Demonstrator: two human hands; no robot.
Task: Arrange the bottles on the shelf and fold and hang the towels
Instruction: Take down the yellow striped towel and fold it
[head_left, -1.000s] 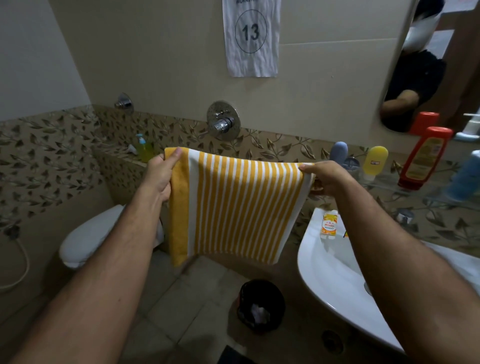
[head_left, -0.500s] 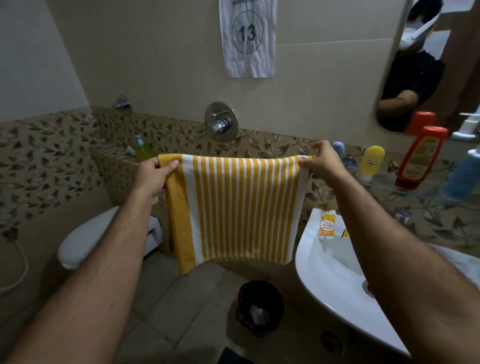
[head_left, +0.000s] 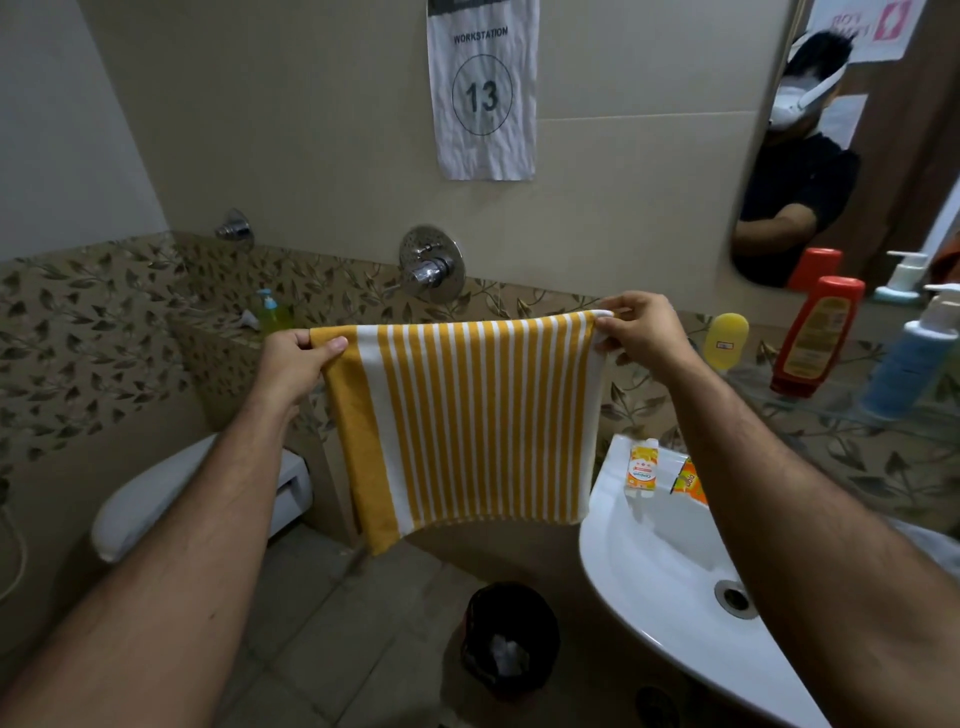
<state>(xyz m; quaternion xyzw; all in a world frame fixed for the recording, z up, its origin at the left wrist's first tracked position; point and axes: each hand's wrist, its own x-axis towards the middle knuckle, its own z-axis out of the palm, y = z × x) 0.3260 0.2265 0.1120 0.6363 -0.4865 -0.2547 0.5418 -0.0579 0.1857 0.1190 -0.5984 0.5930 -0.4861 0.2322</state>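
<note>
A yellow and white striped towel (head_left: 467, 421) hangs flat in front of the wall, stretched between both hands. My left hand (head_left: 296, 364) pinches its top left corner and my right hand (head_left: 644, 332) pinches its top right corner. On the glass shelf (head_left: 852, 410) at the right stand a yellow bottle (head_left: 727, 340), a red bottle (head_left: 815, 335) and a blue pump bottle (head_left: 909, 358). A green pump bottle (head_left: 270, 314) sits on the tiled ledge behind my left hand. No towel rail shows; the towel hides the wall behind it.
A white sink (head_left: 675, 571) juts out at the lower right with two small packets (head_left: 644, 465) on its rim. A black bin (head_left: 511, 639) stands on the floor below the towel. The toilet (head_left: 150, 499) is at the left. A wall tap (head_left: 431, 267) sits above the towel.
Both hands have lifted the towel's top edge level and pulled it taut; the right hand rose from a lower, drooping grip. The towel now hangs square.
</note>
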